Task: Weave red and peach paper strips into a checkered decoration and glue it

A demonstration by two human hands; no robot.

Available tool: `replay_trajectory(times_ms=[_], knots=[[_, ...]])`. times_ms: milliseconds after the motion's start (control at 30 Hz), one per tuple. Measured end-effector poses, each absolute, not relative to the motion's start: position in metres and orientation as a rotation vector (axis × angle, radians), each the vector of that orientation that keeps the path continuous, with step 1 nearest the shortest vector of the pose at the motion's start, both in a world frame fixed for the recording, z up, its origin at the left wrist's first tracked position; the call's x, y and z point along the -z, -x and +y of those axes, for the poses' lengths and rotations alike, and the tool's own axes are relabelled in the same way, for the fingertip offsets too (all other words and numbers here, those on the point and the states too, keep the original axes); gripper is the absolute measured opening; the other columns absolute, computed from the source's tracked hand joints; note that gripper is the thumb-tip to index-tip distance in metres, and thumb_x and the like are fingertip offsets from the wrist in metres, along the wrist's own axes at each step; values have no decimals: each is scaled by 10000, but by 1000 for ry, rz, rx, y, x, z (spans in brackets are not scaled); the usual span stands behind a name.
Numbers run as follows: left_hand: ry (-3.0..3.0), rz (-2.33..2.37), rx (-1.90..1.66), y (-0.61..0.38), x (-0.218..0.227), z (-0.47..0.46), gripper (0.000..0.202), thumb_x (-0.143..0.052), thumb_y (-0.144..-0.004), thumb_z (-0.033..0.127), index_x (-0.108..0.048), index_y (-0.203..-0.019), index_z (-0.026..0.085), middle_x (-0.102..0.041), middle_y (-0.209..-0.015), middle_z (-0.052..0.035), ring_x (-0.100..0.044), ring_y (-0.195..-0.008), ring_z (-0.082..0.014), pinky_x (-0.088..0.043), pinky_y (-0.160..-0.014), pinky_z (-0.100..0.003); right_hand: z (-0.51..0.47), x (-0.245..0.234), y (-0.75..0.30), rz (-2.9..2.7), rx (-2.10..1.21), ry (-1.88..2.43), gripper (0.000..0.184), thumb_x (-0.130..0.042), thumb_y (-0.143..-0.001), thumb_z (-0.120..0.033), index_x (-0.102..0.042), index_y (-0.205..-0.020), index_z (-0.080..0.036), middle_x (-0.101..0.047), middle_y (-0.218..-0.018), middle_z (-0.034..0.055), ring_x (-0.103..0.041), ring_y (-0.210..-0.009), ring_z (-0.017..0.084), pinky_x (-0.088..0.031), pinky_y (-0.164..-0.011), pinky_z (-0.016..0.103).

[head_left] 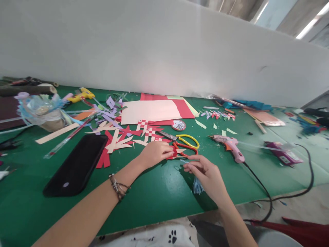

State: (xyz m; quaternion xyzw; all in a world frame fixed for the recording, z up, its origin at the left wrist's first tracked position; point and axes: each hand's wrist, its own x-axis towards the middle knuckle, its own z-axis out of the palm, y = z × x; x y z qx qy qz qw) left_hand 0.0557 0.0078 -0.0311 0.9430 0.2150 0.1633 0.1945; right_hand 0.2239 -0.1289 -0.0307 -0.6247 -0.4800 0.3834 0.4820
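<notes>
red paper piece (172, 153) lies on the green table (154, 199), just beside the scissors (185, 141). my left hand (155, 153) pinches its edge with closed fingers. my right hand (207, 173) is curled, apparently gripping a blue tassel (197, 187). glue gun (231, 148) rests near, to the right. black phone (77, 164) lies to the left, well apart.

Green worktop (159, 202) fills most of the view. Right behind it a plain white partition wall (164, 44) runs the full width, sloping down to the right. Above the worktop's far right end there are bright strip lights (308, 25) and a pale panel (275, 12), maybe a window, hard to tell. Greyish floor (303, 206) shows past its near right edge.
</notes>
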Motion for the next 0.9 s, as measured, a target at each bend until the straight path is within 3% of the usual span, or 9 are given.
replay_trajectory(times_ms=[133,333,600,900], knots=[[-2682,593,-468,-55,31,7,324,-401,-899,312,-633,-723,170,-620,-711,-6,-544,-648,-110,-325,-558,-203,-132,25,-227,-1277,-738,1609,192,-597,-766,-361,-636,-753,-174,-687,-679,42,-658,-598,166,-527,-571,252],[-2675,604,-459,-55,32,7,305,-408,-896,305,-637,-742,176,-624,-722,-2,-547,-657,-111,-319,-555,-208,-124,23,-220,-1609,-287,1577,155,-565,-803,-279,-671,-728,-194,-675,-687,26,-584,-557,127,-480,-537,231],[-2648,623,-475,-57,35,9,337,-395,-897,318,-636,-707,177,-602,-686,-2,-526,-623,-109,-317,-547,-211,-116,37,-219,-2065,149,1464,198,-466,-870,-169,-655,-809,-179,-651,-709,38,-579,-663,132,-457,-620,241],[-2640,620,-480,-56,32,8,326,-413,-890,305,-606,-666,165,-582,-661,7,-512,-611,-102,-309,-539,-205,-105,31,-218,-2300,556,1334,222,-422,-882,-113,-643,-881,-143,-624,-681,42,-524,-615,129,-403,-557,250]])
